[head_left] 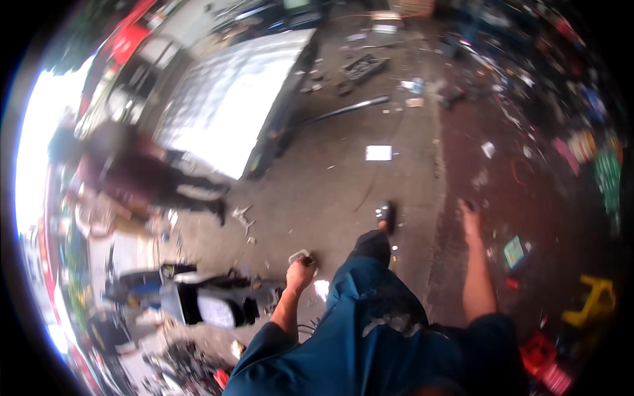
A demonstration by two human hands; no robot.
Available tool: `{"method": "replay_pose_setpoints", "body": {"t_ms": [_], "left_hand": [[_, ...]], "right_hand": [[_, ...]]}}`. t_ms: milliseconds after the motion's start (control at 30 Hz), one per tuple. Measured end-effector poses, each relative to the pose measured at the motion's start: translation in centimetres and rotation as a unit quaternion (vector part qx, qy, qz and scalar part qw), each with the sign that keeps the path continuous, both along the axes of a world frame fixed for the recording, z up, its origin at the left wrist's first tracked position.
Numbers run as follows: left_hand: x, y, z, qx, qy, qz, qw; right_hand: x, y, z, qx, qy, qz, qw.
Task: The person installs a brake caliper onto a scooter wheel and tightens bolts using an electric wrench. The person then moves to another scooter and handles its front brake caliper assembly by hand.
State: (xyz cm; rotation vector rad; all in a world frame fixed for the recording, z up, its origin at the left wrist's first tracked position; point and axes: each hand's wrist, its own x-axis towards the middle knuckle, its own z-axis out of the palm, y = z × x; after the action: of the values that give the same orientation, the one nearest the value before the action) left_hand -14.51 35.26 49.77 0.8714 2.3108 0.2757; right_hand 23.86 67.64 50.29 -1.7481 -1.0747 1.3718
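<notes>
My left hand (300, 272) hangs at my side, closed around a small light-coloured object (299, 255) with a loop or handle; blur hides what it is. My right hand (469, 214) swings out on the right over the dark reddish floor, and seems to hold a small dark thing at its fingertips, too blurred to name. My blue trouser leg (370, 310) and a dark shoe (386, 214) step forward between the two hands.
A large silver-white vehicle panel (231, 99) lies ahead on the left. Another person (145, 175) in dark clothes stands beside it. A parked scooter (205, 300) is at lower left. A white sheet (378, 152), a dark rod (350, 107) and scattered litter lie on the concrete.
</notes>
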Motion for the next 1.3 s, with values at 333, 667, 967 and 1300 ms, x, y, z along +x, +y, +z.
{"method": "replay_pose_setpoints", "body": {"t_ms": [333,667,967,1300], "left_hand": [[2.1,34.6,4.4,0.078,-0.048,-0.192,0.977],[7.2,55.2,4.1,0.067,-0.073,-0.203,0.974],[6.7,55.6,0.3,0.011,-0.008,-0.057,0.998],[5.3,62.8,-5.1,-0.003,-0.158,0.22,0.963]], "right_hand": [[15.5,-2.7,-14.6,-0.171,-0.064,-0.188,0.965],[17.7,2.7,-12.8,-0.402,0.075,-0.35,0.843],[19.8,51.4,-11.5,-0.068,-0.153,-0.085,0.982],[2.2,77.7,-6.0,-0.078,-0.084,0.086,0.99]]}}
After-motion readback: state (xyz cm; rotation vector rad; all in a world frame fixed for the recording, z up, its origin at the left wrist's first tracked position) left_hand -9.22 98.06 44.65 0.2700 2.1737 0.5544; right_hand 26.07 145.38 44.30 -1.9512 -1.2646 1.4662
